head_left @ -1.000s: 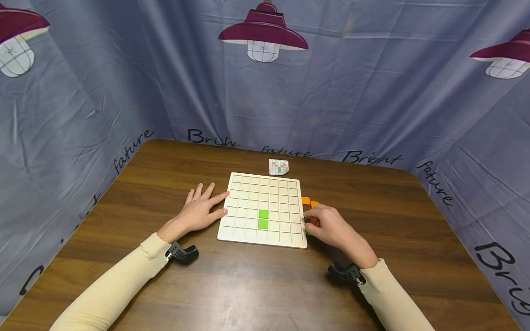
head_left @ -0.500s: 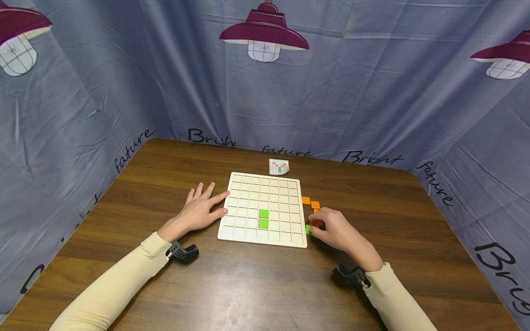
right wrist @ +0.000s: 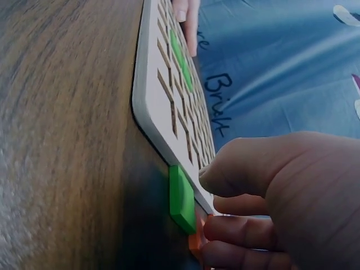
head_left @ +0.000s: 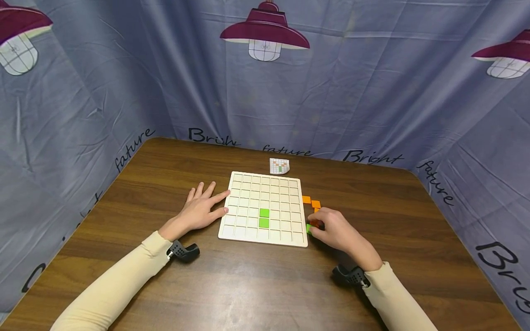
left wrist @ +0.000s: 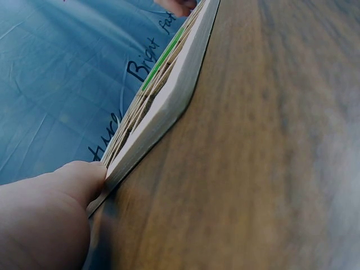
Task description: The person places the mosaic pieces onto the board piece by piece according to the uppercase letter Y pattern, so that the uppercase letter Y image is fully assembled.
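A pale square grid board (head_left: 244, 220) lies on the table, with two green tiles (head_left: 264, 218) in neighbouring cells. At its left edge my left hand (head_left: 198, 212) lies with fingers spread, index fingertip and thumb against the rim. In the left wrist view the thumb (left wrist: 84, 177) presses the board's side. Just off the right edge, my right hand (head_left: 336, 228) is bent over orange tiles, thumb and fingertips low beside them. A loose green tile (right wrist: 181, 199) lies by the board near the thumb, an orange tile (right wrist: 195, 243) at the fingers. I cannot tell whether the fingers pinch one.
Beyond the board lies a small paper card (head_left: 279, 166) printed with a coloured grid pattern. More orange tiles (head_left: 316, 203) lie right of the board, partly behind the right hand. A patterned blue-grey curtain (head_left: 265, 101) surrounds the wooden table (head_left: 248, 285).
My right hand has shifted slightly right, away from the board's edge, uncovering more of the loose green tile and orange tiles. The left hand and the board have stayed put.
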`<state>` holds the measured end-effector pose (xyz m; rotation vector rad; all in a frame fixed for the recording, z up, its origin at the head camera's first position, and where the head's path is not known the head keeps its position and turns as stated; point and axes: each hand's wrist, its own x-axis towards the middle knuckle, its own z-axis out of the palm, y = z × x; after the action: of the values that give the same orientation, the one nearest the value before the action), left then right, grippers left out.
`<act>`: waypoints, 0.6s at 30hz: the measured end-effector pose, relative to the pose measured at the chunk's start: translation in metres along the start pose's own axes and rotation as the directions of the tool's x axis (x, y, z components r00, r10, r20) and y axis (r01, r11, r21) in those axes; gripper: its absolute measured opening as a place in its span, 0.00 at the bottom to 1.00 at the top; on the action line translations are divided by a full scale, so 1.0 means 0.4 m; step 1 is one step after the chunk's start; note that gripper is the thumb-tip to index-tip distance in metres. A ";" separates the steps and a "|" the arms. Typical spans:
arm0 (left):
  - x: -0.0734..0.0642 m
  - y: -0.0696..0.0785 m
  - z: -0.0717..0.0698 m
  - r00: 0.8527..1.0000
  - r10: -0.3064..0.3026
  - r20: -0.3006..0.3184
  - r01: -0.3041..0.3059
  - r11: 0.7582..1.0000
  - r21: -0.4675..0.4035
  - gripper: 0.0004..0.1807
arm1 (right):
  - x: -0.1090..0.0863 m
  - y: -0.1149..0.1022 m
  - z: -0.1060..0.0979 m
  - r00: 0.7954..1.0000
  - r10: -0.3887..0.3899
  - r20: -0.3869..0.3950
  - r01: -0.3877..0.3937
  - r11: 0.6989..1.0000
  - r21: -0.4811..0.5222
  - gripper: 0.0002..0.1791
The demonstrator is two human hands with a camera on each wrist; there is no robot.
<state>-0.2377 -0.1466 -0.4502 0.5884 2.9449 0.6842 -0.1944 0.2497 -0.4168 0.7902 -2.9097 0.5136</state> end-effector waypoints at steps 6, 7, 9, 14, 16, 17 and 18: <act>-0.001 0.004 0.000 1.000 0.001 -0.002 -0.001 1.000 0.001 0.32 | -0.002 0.007 0.006 0.999 0.000 -0.036 -0.001 1.000 -0.029 0.15; -0.001 0.004 0.000 1.000 0.002 -0.003 -0.002 1.000 0.001 0.32 | -0.002 0.009 0.007 0.999 0.000 -0.041 -0.001 0.999 -0.032 0.16; -0.001 0.004 -0.001 1.000 -0.001 0.002 0.001 1.000 -0.003 0.33 | 0.000 0.010 0.009 0.999 -0.002 -0.048 0.000 0.999 -0.040 0.17; 0.001 0.001 -0.002 1.000 -0.004 0.010 0.004 1.000 -0.004 0.33 | 0.001 0.010 0.010 0.999 -0.006 -0.051 0.003 0.999 -0.046 0.18; 0.001 0.002 -0.002 1.000 -0.003 0.008 0.003 1.000 -0.005 0.33 | 0.001 0.010 0.010 0.999 -0.007 -0.054 0.005 0.999 -0.047 0.18; 0.001 0.002 -0.003 1.000 -0.002 0.007 0.002 1.000 -0.006 0.33 | 0.000 0.010 0.011 0.998 -0.010 -0.058 0.007 0.999 -0.047 0.18; 0.000 0.002 -0.003 1.000 -0.002 0.006 0.002 1.000 -0.008 0.33 | 0.000 0.009 0.011 0.998 -0.013 -0.061 0.011 0.999 -0.045 0.18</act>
<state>-0.2377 -0.1464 -0.4488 0.5854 2.9353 0.6921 -0.1962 0.2511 -0.4221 0.7717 -2.8480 0.4617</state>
